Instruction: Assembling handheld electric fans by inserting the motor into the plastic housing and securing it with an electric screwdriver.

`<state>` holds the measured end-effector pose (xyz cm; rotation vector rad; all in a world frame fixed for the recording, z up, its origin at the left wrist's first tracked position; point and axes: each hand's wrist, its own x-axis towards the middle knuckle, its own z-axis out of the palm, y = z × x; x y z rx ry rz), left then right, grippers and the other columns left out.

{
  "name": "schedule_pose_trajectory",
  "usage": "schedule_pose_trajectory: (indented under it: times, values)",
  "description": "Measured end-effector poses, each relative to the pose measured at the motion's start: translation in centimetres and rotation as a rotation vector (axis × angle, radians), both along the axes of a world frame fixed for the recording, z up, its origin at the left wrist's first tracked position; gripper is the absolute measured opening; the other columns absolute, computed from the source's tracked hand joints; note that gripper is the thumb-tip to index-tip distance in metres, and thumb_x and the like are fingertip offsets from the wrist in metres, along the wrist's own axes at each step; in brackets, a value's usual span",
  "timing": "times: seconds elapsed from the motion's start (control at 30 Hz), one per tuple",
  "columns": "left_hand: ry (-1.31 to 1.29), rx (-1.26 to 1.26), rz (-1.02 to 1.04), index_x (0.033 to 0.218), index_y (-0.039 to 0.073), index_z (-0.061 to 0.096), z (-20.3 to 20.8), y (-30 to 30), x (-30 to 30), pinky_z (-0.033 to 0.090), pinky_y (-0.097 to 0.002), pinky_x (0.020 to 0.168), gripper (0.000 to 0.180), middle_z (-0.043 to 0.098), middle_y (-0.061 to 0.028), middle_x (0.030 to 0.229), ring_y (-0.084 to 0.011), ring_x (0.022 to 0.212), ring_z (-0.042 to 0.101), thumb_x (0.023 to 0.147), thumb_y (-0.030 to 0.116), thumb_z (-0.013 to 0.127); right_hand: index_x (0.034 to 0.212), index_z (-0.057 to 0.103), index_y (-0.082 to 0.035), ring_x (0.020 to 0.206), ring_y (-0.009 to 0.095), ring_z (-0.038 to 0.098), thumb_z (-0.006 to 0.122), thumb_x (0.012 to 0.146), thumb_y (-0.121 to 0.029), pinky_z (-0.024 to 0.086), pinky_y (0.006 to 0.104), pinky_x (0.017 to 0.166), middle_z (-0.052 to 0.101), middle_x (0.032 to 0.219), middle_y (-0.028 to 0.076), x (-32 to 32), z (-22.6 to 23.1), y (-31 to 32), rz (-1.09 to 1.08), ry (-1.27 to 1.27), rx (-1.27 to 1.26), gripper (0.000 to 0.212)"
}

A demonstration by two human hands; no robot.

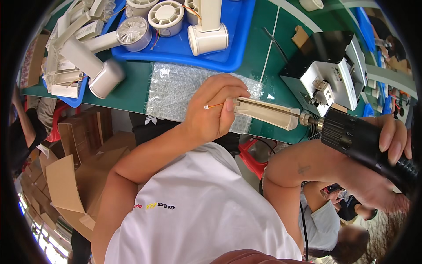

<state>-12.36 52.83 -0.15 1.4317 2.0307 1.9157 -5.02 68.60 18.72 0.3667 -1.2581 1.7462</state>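
My left hand [214,108] is closed round one end of a long, hollow cream plastic housing [268,113], held level over the bubble wrap. A thin orange wire with a small white connector [206,107] pokes out past its fingers. My right hand [392,138] is wrapped round a black electric screwdriver [345,132], which points left. The screwdriver's metal tip meets or nearly meets the housing's right end; whether they touch I cannot tell. Part of the housing is hidden under my left fingers.
A blue tray [239,57] holds round cream fan units [165,18]. More cream parts [66,57] are piled at left. A black and silver machine [325,75] stands at right on the green table [263,42]. Bubble wrap [169,90] lies at the near edge; cardboard boxes [66,180] stand below left.
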Motion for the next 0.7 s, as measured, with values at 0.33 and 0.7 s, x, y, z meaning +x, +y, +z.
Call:
schedule_pose_trajectory:
  times: [0.33, 0.7]
  values:
    - [-0.007, -0.05, -0.014, 0.099, -0.002, 0.066, 0.9, 0.2, 0.4, 0.051, -0.0414, 0.087, 0.023, 0.065, -0.0172, 0.103, -0.0352, 0.097, 0.063, 0.097, 0.006, 0.044, 0.107, 0.043, -0.006, 0.079, 0.018, 0.057, 0.077, 0.083, -0.048, 0.045, 0.0298, 0.069, 0.049, 0.095, 0.005, 2.4, -0.5, 0.0, -0.222, -0.132, -0.023, 0.059]
    - [0.116, -0.147, 0.125, 0.098, -0.003, 0.066, 1.5, -0.9, -1.2, 0.045, -0.0423, 0.088, 0.029, 0.066, -0.0193, 0.101, -0.0343, 0.093, 0.06, 0.099, 0.009, 0.04, 0.112, 0.041, 0.002, 0.067, 0.024, 0.06, 0.056, 0.096, -0.057, 0.055, 0.0385, 0.055, 0.057, 0.088, 0.018, 2.7, 3.0, 8.3, -0.719, 0.024, 0.342, 0.062]
